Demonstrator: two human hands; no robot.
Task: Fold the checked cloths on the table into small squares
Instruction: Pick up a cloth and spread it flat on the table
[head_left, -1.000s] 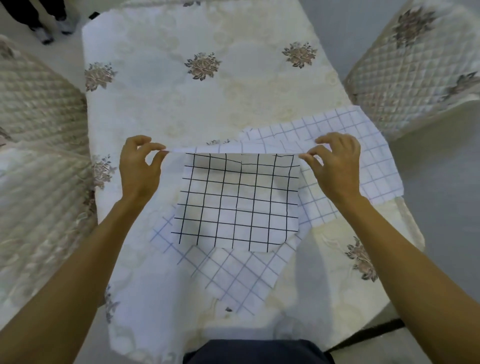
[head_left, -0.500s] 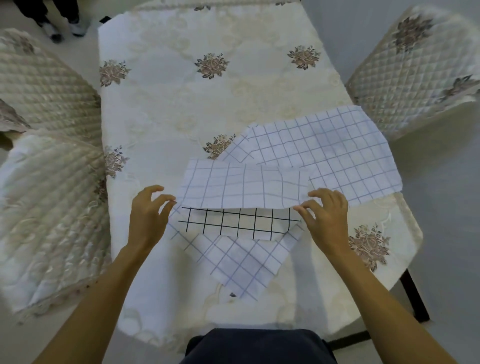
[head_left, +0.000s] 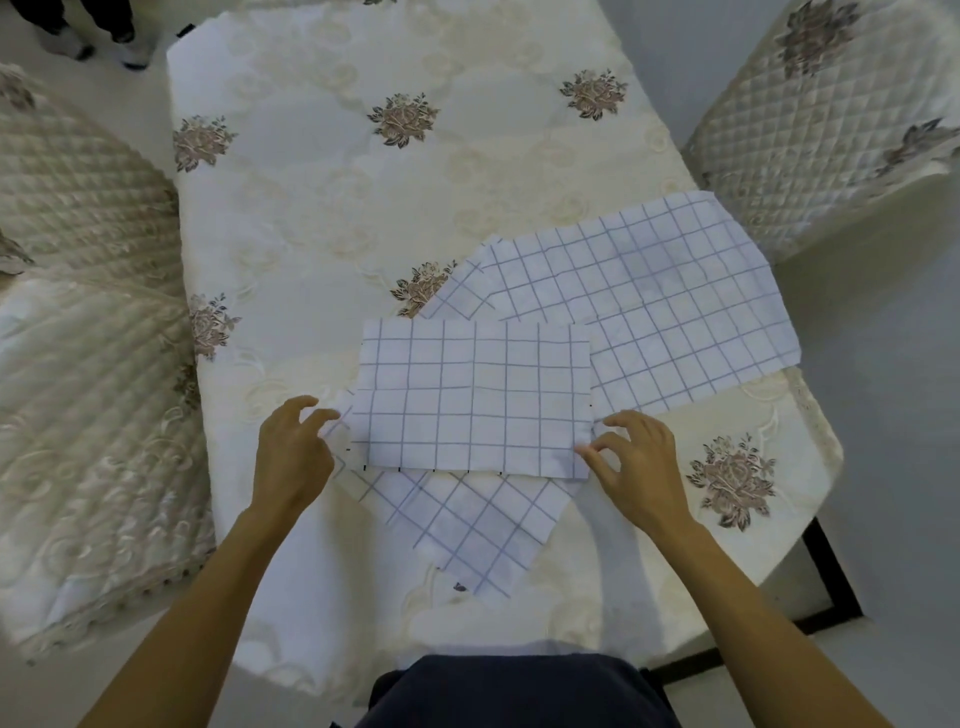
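A white cloth with a thin blue check lies folded in half as a rectangle on the table, pale side up. Black check marks peek out along its near edge. My left hand pinches its near left corner. My right hand pinches its near right corner. Under it lies a second checked cloth, turned diagonally, with one point toward me. A third, larger checked cloth lies flat at the right and reaches the table's right edge.
The table wears a cream cloth with embroidered flowers. Quilted chair covers stand at the left and at the far right. A person's feet show at the far left corner.
Both hands drew the cloth's far edge toward me and laid it down on the near edge. The black-checked face is now covered, and the cloth lies flat.
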